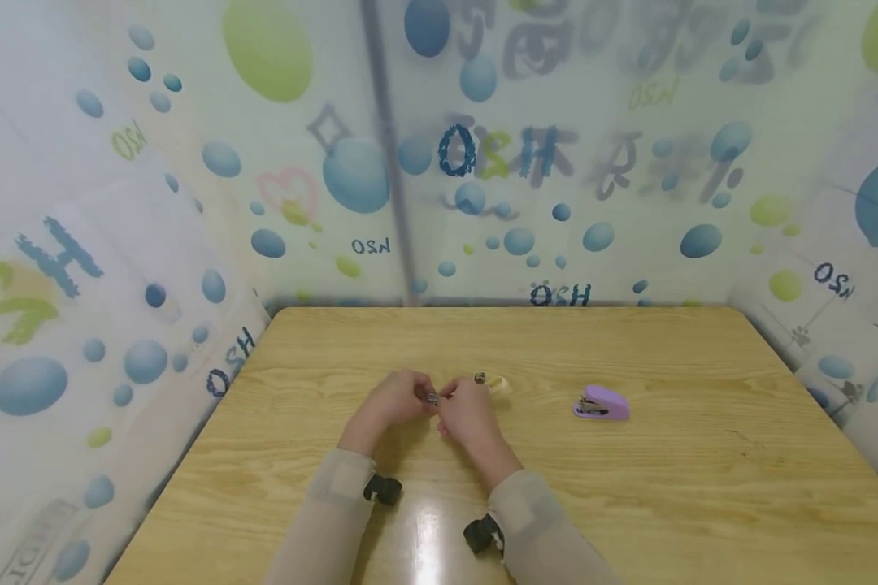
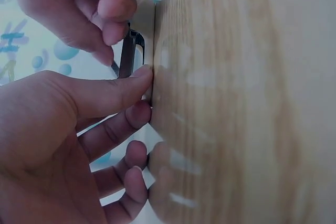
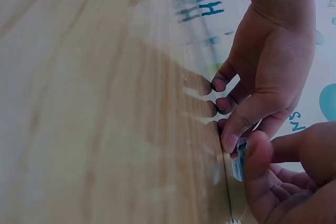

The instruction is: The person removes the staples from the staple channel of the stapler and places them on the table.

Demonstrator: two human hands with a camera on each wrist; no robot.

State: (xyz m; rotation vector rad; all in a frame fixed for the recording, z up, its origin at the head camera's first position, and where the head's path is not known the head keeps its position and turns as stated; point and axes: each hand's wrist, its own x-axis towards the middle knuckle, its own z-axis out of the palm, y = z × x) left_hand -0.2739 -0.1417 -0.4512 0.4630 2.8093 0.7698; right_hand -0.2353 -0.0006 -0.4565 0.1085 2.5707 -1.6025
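Observation:
A small, silvery metal piece (image 1: 432,399), flat and bar-like with a curved end, is between my two hands just above the wooden table. My left hand (image 1: 401,397) pinches one end between thumb and index finger, as the left wrist view shows, with its other fingers loosely bent by the tabletop. At the other end, my right hand (image 1: 470,413) grips the metal piece (image 3: 240,156) with thumb and fingertips. Fingers cover much of the piece, so its exact kind cannot be told. Right behind my right hand lie a small dark patterned thing (image 1: 480,378) and a cream-coloured thing (image 1: 501,385), both partly hidden.
A purple stapler (image 1: 603,403) lies to the right of my hands on the wooden table (image 1: 666,487). Pale walls with blue and green drops stand behind the table and at its sides. Each sleeve has a black wrist camera (image 1: 384,489) strapped to it.

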